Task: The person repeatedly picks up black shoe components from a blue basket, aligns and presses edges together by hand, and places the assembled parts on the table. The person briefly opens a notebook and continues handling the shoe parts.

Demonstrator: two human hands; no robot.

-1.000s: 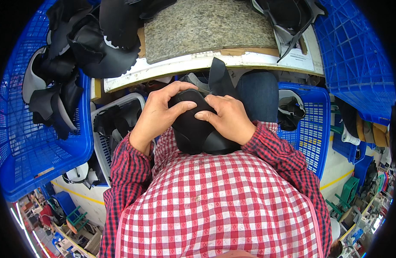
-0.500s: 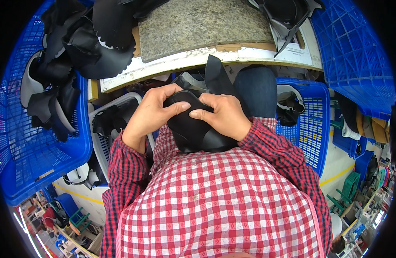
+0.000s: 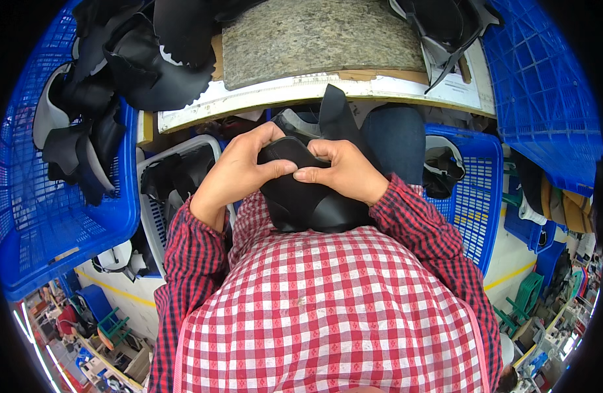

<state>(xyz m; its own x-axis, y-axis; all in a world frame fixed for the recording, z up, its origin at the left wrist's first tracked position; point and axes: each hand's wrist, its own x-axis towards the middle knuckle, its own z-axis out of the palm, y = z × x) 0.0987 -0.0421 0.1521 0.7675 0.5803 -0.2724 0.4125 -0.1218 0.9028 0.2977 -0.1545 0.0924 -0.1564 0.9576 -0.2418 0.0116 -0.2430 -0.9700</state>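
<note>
A black leather shoe upper [image 3: 301,196] lies across my lap, a grey lining showing at its far side and a pointed flap standing up beyond my hands. My left hand [image 3: 246,169] pinches its upper left edge, thumb on top and fingers hidden underneath. On the other side of the same edge, my right hand [image 3: 344,170] grips with its thumb in front and curled fingers behind. The two thumb tips nearly meet at the middle of the piece.
Ahead stands a worktable [image 3: 262,95] bearing a grey stone slab [image 3: 321,42] and black leather pieces [image 3: 164,72]. Blue crates [image 3: 72,255] flank me, the left one filled with more pieces. A grey basket [image 3: 158,216] sits by my left arm, a blue crate [image 3: 472,196] by my right.
My thumbs have drawn closer together along the edge of the shoe upper. Both hands keep their hold. The whole view has shifted slightly.
</note>
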